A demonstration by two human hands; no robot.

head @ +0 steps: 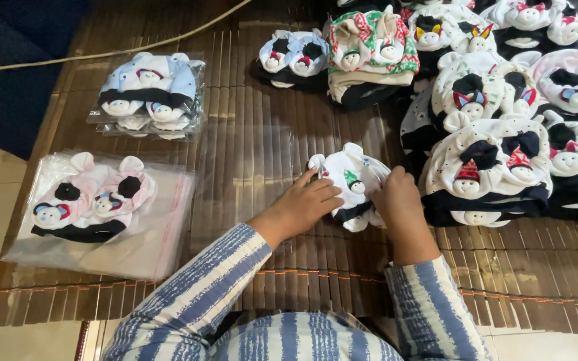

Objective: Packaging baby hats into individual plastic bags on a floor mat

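Note:
A small white fabric baby item (350, 179) with a bear face, green hat and black trim lies on the bamboo mat (255, 267). My left hand (306, 204) rests on its left edge, fingers curled over the cloth. My right hand (396, 197) grips its right side. Both sleeves are blue-and-white striped. A clear plastic bag (245, 167) lies flat on the mat just left of my left hand.
Stacks of similar bear-faced fabric items (496, 160) crowd the right and top. A bagged pale-blue bundle (147, 93) sits at upper left; a pink set (95, 200) lies on a pile of clear bags at left. A cord (102, 55) crosses the top left.

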